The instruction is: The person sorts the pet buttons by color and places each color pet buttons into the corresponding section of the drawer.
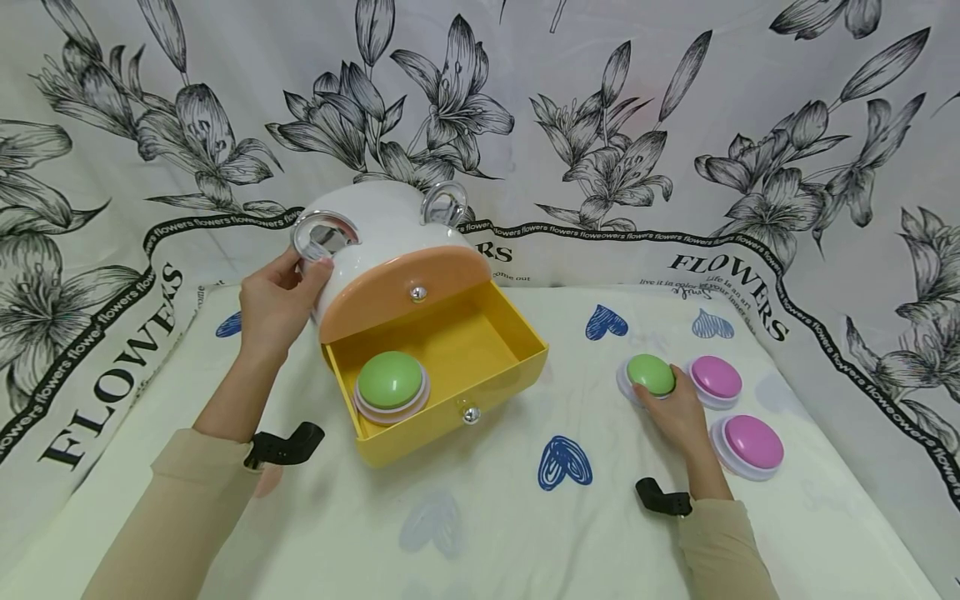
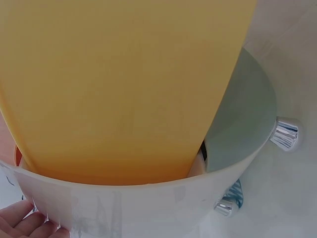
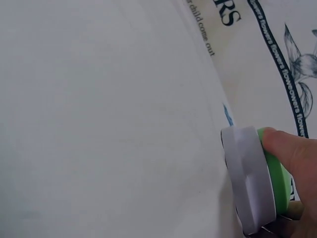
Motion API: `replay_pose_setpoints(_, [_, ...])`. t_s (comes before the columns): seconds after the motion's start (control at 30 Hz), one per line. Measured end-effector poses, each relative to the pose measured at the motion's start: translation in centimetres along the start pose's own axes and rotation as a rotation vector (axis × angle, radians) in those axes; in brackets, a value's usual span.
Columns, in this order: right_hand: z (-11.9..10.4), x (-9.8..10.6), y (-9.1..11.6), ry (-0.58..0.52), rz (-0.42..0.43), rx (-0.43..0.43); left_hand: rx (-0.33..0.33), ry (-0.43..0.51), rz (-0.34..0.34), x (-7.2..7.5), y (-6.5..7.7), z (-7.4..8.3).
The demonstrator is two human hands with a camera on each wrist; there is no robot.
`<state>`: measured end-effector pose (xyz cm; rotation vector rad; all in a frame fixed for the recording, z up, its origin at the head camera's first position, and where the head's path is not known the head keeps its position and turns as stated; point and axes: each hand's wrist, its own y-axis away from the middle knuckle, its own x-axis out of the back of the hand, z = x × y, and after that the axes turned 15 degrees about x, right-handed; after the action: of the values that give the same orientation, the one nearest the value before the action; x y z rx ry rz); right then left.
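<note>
On the left stands a white rounded storage box (image 1: 375, 212) with clear ear-like handles, tilted back on the table. My left hand (image 1: 276, 307) grips its left side below one ear, thumb on the front; the left wrist view shows fingertips (image 2: 39, 225) against the white wall. The yellow drawer (image 1: 480, 333) is pulled out, while the orange drawer (image 1: 408, 287) above is closed. A green round push button (image 1: 390, 380) with a pale base lies in the yellow drawer. My right hand (image 1: 678, 417) pinches another green button (image 1: 650, 374), its white base (image 3: 247, 181) turned sideways in the right wrist view.
Two pink buttons (image 1: 715, 377) on white bases lie right of my right hand. A white cloth with blue hearts (image 1: 565, 462) covers the table. Behind hangs a flower-print curtain (image 1: 517, 108).
</note>
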<state>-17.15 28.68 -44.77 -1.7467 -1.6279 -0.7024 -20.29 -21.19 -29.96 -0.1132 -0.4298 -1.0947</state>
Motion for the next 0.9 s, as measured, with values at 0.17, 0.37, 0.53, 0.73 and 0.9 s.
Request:
replay_pose_setpoints(0.17, [0.1,0.0,0.0,-0.006,0.024,0.005,-0.003,-0.008,0.005,0.0,0.0,0.0])
replay_pose_setpoints(0.37, [0.1,0.1,0.2,0.004,0.055,0.005,-0.014,-0.009,0.009,0.0,0.1,0.1])
replay_pose_setpoints(0.53, [-0.2,0.3,0.2,0.018,0.062,-0.015,-0.018,-0.009,0.007,0.0,0.1,0.1])
replay_pose_setpoints(0.73, [-0.9,0.8,0.0,-0.005,0.091,-0.027,-0.013,-0.013,0.007,0.0,0.1,0.1])
replay_pose_setpoints(0.9, [-2.2,1.3,-0.2,-0.061,0.134,-0.020,-0.017,-0.010,0.009,0.1,0.2,0.1])
